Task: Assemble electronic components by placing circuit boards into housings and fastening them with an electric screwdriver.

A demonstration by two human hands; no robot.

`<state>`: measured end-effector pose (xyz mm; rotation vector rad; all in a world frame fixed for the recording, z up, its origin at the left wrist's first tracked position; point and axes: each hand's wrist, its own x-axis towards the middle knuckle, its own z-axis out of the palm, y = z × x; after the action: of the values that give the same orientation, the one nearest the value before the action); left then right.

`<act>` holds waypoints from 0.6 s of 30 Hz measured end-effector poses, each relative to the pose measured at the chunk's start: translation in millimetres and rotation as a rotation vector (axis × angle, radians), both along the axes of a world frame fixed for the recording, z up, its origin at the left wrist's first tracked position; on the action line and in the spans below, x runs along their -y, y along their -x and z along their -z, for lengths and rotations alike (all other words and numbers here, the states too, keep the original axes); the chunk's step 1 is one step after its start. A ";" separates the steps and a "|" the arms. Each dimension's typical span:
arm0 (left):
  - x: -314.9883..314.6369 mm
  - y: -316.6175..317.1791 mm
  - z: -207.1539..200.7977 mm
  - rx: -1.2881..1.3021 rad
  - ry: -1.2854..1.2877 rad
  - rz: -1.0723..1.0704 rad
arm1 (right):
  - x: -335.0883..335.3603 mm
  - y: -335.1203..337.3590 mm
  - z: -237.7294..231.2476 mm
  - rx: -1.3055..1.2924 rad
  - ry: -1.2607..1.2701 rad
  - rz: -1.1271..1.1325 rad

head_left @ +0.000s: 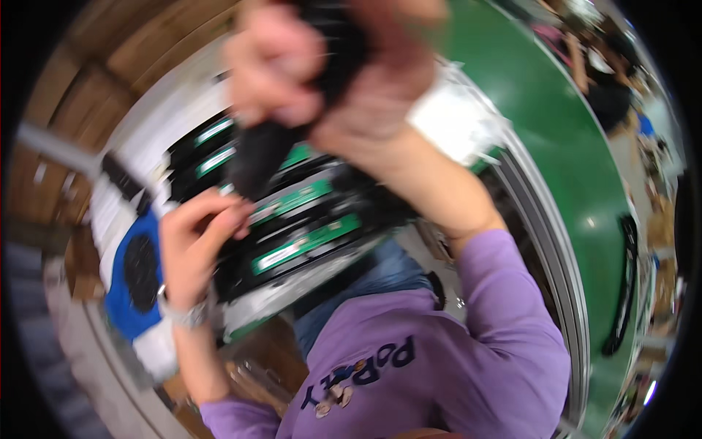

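Observation:
Blurred by motion, my right hand (365, 88) grips a black electric screwdriver (267, 150), its tapered nose slanting down to the left. My left hand (201, 234) is by the nose, fingers curled and the thumb and fingertips pinched together; what they hold, if anything, is too small to make out. Under both hands lie several black housings, each with a long green circuit board (307, 244) carrying a white label. The left fingertips are at the left end of one board (300, 199). The screwdriver's tip is smeared, so contact cannot be told.
Left of my left hand, a blue holder (128, 316) bears a dark mass (141, 263) of small pieces. A black bar-shaped object (124, 181) lies beyond it. Cardboard boxes (95, 110) stand far left. Rightward are a metal rail (545, 227), a green surface (504, 66) and another person (610, 80).

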<state>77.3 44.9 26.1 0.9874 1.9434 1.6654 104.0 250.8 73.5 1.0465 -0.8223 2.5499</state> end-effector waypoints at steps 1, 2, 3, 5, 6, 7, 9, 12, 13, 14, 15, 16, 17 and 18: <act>4.5 2.2 -0.3 0.012 0.002 0.014 | 7.5 -13.9 -6.2 0.101 0.008 0.054; 6.2 6.0 3.9 0.028 -0.006 0.042 | 7.6 -28.5 -7.7 0.208 0.000 0.122; 2.5 6.1 4.7 0.048 -0.018 0.054 | -8.9 -23.8 -5.8 0.029 -0.114 0.091; 4.3 4.7 7.5 0.073 -0.010 0.040 | 4.9 -16.8 1.4 -0.049 -0.070 0.031; 7.3 3.4 8.8 0.074 0.005 0.024 | 22.9 -26.8 -0.2 0.062 0.062 0.009; 6.3 1.0 6.5 0.070 0.023 0.009 | 21.2 -25.7 -7.6 0.044 0.085 0.030; 8.1 -0.3 9.0 -0.020 0.063 -0.015 | 19.4 -27.6 2.2 0.057 -0.055 0.143; 9.8 0.5 10.9 -0.058 0.046 -0.039 | 12.0 -14.1 0.7 -0.059 -0.241 0.263; 10.8 -0.2 12.2 -0.059 0.054 -0.060 | 11.6 -11.9 2.3 -0.039 -0.252 0.306; 12.1 -1.3 13.9 -0.061 0.061 -0.079 | 12.4 -10.5 2.6 -0.018 -0.264 0.349; 13.4 -0.8 15.4 -0.057 0.056 -0.087 | 15.2 -9.4 2.4 -0.017 -0.269 0.342; 14.8 -0.4 17.3 -0.049 0.057 -0.105 | 18.7 -9.1 2.4 0.014 -0.254 0.352; 16.4 -0.3 19.2 -0.040 0.057 -0.122 | 22.6 -9.2 2.5 0.045 -0.239 0.363; 18.9 -0.5 20.1 -0.036 0.053 -0.131 | 27.0 -8.9 2.7 0.076 -0.223 0.371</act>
<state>77.8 25.9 6.0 0.8933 2.1059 1.6663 113.0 223.8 70.8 0.7704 -1.2176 2.2317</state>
